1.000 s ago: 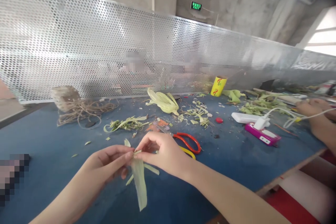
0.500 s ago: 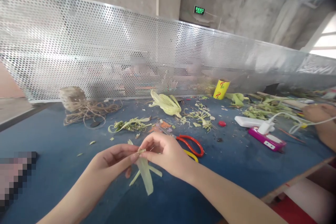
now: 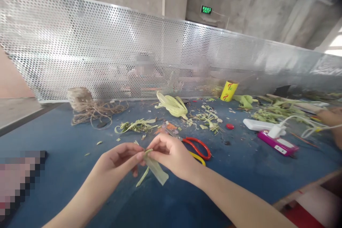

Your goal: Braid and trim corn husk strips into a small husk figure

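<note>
A pale green strip of corn husk point(image 3: 157, 171) hangs from between my fingertips, with a thinner strip beside it. My left hand point(image 3: 121, 160) pinches the husk at its upper end. Close against it, my right hand point(image 3: 169, 155) grips the same end between thumb and fingers. The exact fold or knot there is hidden by the fingertips. Scissors with red and yellow handles point(image 3: 199, 148) lie just beyond my right hand, partly covered by it. Further back rests a bundle of husk leaves point(image 3: 172, 105).
Husk scraps point(image 3: 136, 126) litter the blue tabletop point(image 3: 88, 171). Tangled twine point(image 3: 100, 112) lies at back left. A yellow can point(image 3: 229, 91), a purple power strip point(image 3: 278, 144) and another person's hand point(image 3: 330, 119) are to the right. A perforated metal screen point(image 3: 107, 50) stands behind.
The hanging husk strip has swung to the right, and one of the thin ends no longer shows. Both hands stay pinched together. The whole view has shifted slightly.
</note>
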Action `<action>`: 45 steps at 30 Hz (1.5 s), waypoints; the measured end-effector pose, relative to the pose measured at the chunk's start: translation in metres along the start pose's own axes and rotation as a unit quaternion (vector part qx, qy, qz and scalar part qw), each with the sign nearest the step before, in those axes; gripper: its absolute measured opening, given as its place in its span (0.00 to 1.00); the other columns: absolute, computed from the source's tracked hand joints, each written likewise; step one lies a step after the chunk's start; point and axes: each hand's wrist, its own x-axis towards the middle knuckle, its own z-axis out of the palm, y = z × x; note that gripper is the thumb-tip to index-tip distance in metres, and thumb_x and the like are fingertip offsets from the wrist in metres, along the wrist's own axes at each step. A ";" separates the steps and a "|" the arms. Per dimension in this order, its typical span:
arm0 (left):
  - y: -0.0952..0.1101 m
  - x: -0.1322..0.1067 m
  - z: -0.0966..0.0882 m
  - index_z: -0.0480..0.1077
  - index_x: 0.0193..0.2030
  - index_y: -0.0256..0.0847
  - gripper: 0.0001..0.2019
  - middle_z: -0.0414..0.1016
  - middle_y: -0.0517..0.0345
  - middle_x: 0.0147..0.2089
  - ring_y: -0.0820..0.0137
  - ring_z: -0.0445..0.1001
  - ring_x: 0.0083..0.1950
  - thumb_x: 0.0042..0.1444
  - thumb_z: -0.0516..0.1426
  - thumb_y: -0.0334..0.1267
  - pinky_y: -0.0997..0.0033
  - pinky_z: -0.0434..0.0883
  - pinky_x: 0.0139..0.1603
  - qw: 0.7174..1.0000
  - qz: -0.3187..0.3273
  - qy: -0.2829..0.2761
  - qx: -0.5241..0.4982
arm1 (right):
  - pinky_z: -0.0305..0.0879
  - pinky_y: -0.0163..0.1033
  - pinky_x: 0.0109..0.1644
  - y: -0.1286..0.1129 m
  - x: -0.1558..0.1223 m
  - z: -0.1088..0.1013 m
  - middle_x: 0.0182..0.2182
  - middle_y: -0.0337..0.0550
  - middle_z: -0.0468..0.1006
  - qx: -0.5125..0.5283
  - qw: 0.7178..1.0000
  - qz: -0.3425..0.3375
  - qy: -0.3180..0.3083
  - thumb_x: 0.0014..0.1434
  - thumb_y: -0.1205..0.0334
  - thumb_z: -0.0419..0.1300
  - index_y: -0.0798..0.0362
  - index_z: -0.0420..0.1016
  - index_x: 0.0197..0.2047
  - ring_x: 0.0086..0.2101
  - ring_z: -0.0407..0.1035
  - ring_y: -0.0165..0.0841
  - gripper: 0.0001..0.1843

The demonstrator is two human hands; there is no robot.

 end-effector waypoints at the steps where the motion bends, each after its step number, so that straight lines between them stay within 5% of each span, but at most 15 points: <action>1: 0.000 0.001 -0.001 0.70 0.31 0.38 0.12 0.72 0.62 0.22 0.77 0.66 0.22 0.44 0.61 0.44 0.80 0.65 0.22 1.000 0.001 -0.006 0.007 | 0.64 0.32 0.35 0.000 0.000 0.000 0.27 0.37 0.71 -0.002 1.000 -0.001 0.000 0.50 0.59 0.61 0.54 0.67 0.31 0.29 0.68 0.27 0.09; 6: -0.004 0.001 -0.004 0.69 0.32 0.38 0.12 0.74 0.60 0.25 0.77 0.66 0.22 0.44 0.61 0.44 0.80 0.65 0.22 0.999 0.025 0.001 0.045 | 0.63 0.30 0.32 -0.001 -0.001 0.000 0.24 0.35 0.70 -0.008 1.000 0.016 -0.001 0.50 0.61 0.61 0.55 0.67 0.31 0.27 0.66 0.24 0.08; 13: -0.012 -0.003 -0.004 0.69 0.32 0.39 0.11 0.75 0.58 0.31 0.70 0.74 0.33 0.44 0.61 0.42 0.74 0.71 0.35 0.994 0.067 0.040 0.071 | 0.63 0.30 0.31 -0.002 0.000 0.001 0.25 0.36 0.71 0.011 0.999 0.036 -0.006 0.50 0.65 0.60 0.55 0.68 0.31 0.26 0.66 0.24 0.05; 19: -0.005 -0.006 0.000 0.71 0.38 0.40 0.14 0.78 0.54 0.35 0.65 0.76 0.36 0.44 0.61 0.43 0.70 0.72 0.38 0.995 0.051 0.034 0.076 | 0.65 0.31 0.35 -0.003 0.002 0.000 0.27 0.37 0.73 0.024 0.999 0.030 0.007 0.50 0.67 0.59 0.55 0.68 0.31 0.28 0.68 0.25 0.03; 31: -0.008 -0.008 -0.001 0.71 0.33 0.42 0.10 0.77 0.59 0.32 0.69 0.76 0.32 0.43 0.60 0.42 0.75 0.73 0.32 0.978 0.111 0.110 0.136 | 0.67 0.33 0.31 0.003 0.001 0.004 0.24 0.36 0.73 0.056 0.997 0.046 0.002 0.49 0.60 0.62 0.54 0.67 0.32 0.24 0.69 0.26 0.09; 36: -0.008 -0.013 0.001 0.72 0.31 0.43 0.07 0.76 0.61 0.30 0.72 0.73 0.28 0.46 0.59 0.43 0.76 0.71 0.29 0.947 0.169 0.147 0.230 | 0.68 0.34 0.30 0.000 0.000 0.005 0.23 0.37 0.73 0.073 0.995 0.066 0.006 0.48 0.56 0.62 0.55 0.67 0.30 0.24 0.69 0.27 0.12; 41: -0.007 -0.014 -0.002 0.73 0.31 0.46 0.04 0.75 0.62 0.30 0.74 0.72 0.27 0.48 0.57 0.39 0.78 0.69 0.29 0.881 0.312 0.154 0.322 | 0.69 0.36 0.30 -0.004 0.001 0.006 0.21 0.35 0.73 0.114 0.990 0.085 0.004 0.43 0.51 0.65 0.56 0.67 0.28 0.23 0.70 0.28 0.17; 45: -0.003 -0.015 -0.002 0.73 0.27 0.45 0.03 0.77 0.60 0.32 0.71 0.75 0.32 0.48 0.58 0.37 0.78 0.71 0.34 0.886 0.320 0.132 0.307 | 0.67 0.33 0.30 -0.007 0.001 0.003 0.20 0.33 0.71 0.084 0.993 0.082 0.004 0.43 0.54 0.66 0.55 0.67 0.29 0.22 0.69 0.26 0.16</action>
